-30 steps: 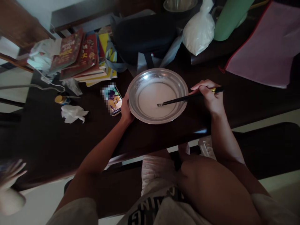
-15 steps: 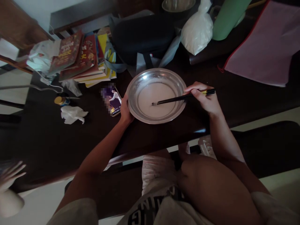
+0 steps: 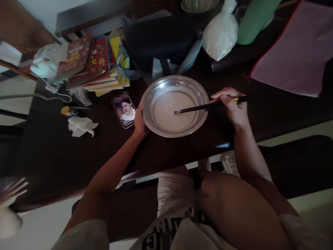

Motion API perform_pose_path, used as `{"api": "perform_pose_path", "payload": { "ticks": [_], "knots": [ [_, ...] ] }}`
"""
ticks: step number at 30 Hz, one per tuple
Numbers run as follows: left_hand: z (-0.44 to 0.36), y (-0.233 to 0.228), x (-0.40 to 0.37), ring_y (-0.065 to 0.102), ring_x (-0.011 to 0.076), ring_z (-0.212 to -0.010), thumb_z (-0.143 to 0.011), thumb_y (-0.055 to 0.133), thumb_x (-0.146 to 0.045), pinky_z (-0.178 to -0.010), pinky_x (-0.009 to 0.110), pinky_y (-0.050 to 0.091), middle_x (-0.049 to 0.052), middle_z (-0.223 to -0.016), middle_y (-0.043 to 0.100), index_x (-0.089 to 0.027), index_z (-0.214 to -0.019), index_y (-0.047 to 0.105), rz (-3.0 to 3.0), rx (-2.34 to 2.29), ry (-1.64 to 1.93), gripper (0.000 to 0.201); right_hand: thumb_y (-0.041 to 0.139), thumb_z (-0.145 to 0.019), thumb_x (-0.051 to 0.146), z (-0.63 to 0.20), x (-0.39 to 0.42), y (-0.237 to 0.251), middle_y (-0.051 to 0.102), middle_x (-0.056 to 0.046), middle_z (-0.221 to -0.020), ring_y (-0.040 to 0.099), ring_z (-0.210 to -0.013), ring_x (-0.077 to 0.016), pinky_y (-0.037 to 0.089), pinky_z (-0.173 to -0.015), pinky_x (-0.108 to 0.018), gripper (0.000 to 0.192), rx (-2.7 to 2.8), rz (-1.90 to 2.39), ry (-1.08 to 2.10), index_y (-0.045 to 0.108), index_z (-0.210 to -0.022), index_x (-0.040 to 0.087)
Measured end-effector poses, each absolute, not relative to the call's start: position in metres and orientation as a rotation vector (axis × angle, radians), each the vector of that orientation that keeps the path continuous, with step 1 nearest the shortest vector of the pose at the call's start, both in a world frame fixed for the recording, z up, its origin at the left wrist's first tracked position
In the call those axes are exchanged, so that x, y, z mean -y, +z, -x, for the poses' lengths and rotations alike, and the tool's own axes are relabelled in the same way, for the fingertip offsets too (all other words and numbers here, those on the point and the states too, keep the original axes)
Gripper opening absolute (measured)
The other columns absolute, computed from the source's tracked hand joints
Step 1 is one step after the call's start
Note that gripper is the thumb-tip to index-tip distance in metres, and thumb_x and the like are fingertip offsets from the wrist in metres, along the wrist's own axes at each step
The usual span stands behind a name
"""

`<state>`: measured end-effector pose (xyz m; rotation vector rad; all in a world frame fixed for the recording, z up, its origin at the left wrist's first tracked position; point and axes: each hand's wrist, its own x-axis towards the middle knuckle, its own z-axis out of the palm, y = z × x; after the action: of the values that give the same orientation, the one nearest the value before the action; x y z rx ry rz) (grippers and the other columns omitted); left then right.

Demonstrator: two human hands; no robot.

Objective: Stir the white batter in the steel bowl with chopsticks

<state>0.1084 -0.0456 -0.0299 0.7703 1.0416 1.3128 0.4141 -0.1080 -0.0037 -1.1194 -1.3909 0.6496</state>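
- Gripping chopsticks point(image 3: 208, 106), the right hand point(image 3: 232, 109) closes round their yellow-banded end, tips dipped in pale batter point(image 3: 173, 110) in the bowl point(image 3: 156, 93).
- The left hand point(image 3: 139, 122) clasps the bowl's left rim, steadying it near the front edge of the dark table point(image 3: 52, 156).
- A lit phone point(image 3: 126, 111) lies just beside that hand; a crumpled tissue point(image 3: 81, 125) sits farther left.
- Behind: stacked books point(image 3: 88, 62), a black bag point(image 3: 158, 40), a white sack point(image 3: 220, 33), a green bottle point(image 3: 253, 21) and a pink folder point(image 3: 296, 52).
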Motion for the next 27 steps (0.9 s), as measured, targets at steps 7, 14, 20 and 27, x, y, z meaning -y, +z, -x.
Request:
{"api": "perform_pose_path", "payload": {
  "ticks": [7,14,20,27],
  "knots": [
    [-0.1095,-0.0292,0.0457,0.071,0.0234,-0.1,-0.081,0.066,-0.045,-0.086,0.03,0.055,0.002,-0.078,0.073,-0.023,-0.076,0.067,-0.758,-1.069,1.329,0.022,0.067,-0.09,0.049,-0.4137,0.1072,-0.0034,0.076,-0.001,-0.086,0.073,-0.084,-0.0202,0.057,-0.081,-0.038,0.021,1.484,1.075,0.702,0.08,-0.094,0.033],
    [-0.1083,-0.0308,0.0459,0.07,0.0246,-0.104,-0.081,0.067,-0.046,-0.089,0.033,0.055,0.003,-0.084,0.074,-0.023,-0.081,0.068,-0.756,-1.056,1.322,0.022,0.065,-0.092,0.046,-0.4138,0.1089,-0.003,0.075,0.0,-0.08,0.072,-0.077,-0.0194,0.058,-0.076,-0.038,0.019,1.465,1.051,0.722,0.08,-0.095,0.034],
    [-0.107,-0.0332,0.0443,0.07,0.0247,-0.103,-0.077,0.069,-0.048,-0.088,0.031,0.056,0.002,-0.081,0.074,-0.022,-0.075,0.065,-0.78,-1.062,1.321,0.026,0.064,-0.093,0.048,-0.4153,0.107,-0.005,0.075,-0.001,-0.083,0.073,-0.078,-0.0188,0.058,-0.075,-0.037,0.022,1.428,1.07,0.623,0.08,-0.096,0.034],
    [-0.1066,-0.0358,0.0436,0.071,0.0241,-0.1,-0.077,0.068,-0.048,-0.086,0.031,0.056,0.002,-0.08,0.073,-0.022,-0.078,0.066,-0.789,-1.043,1.321,0.026,0.064,-0.092,0.05,-0.4142,0.1073,-0.0049,0.077,-0.001,-0.086,0.073,-0.084,-0.0192,0.059,-0.08,-0.036,0.025,1.507,1.086,0.696,0.079,-0.098,0.031]
  ]
}}
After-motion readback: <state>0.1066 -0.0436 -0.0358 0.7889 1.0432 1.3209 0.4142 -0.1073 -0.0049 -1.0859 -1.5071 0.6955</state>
